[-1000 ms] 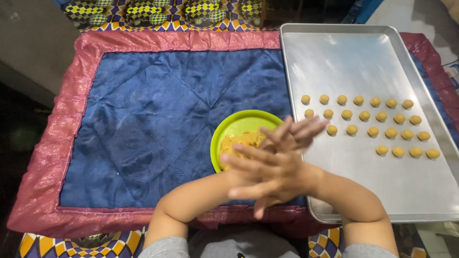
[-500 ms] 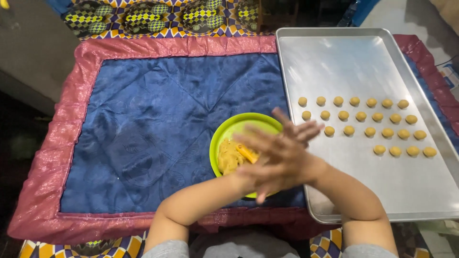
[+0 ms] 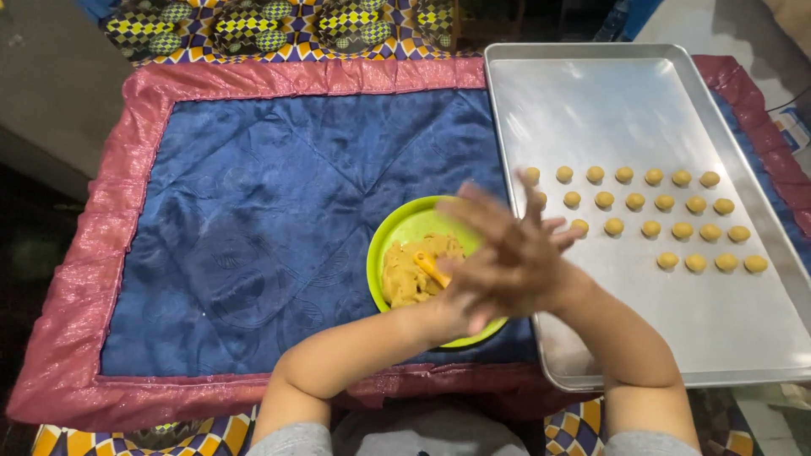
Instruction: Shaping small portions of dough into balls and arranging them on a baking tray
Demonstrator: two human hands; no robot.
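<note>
My left hand (image 3: 541, 232) and my right hand (image 3: 498, 270) are pressed palm to palm with the fingers spread. They hover over the right side of a lime-green bowl (image 3: 395, 232). Whatever lies between the palms is hidden. The bowl holds a lump of tan dough (image 3: 410, 274) with a small orange utensil (image 3: 432, 270) stuck in it. To the right lies a silver baking tray (image 3: 642, 101). On it are three rows of several small round dough balls (image 3: 650, 203).
The bowl sits on a blue quilted mat (image 3: 279, 194) with a shiny pink border (image 3: 127, 169). The tray overlaps the mat's right side. Patterned yellow and black fabric (image 3: 279, 21) shows behind the mat. A dark gap runs along the left.
My joined hands have slid against each other and shifted slightly up over the bowl. The fingers now point more upward. The dough and utensil in the bowl are more exposed.
</note>
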